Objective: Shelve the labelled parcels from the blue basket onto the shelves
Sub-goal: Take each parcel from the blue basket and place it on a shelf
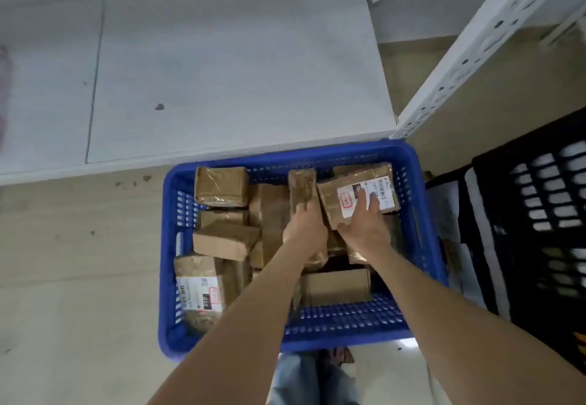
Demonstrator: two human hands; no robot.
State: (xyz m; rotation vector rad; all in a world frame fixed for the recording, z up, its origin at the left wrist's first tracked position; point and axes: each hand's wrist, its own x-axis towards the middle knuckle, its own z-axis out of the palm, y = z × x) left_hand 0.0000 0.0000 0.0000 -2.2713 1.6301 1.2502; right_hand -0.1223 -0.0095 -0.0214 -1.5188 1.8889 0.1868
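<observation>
One blue basket [348, 335] holds roughly ten brown parcels, two showing labels. The left hand [304, 227] grips one upright parcel [302, 187] at 12 o'clock. The right hand [364, 227] grips one labelled parcel [333, 201] at 1 o'clock.

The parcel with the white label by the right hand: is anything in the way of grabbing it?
Nothing visible: the right hand holds the labelled parcel, fingers on its label, and nothing lies on top.
</observation>
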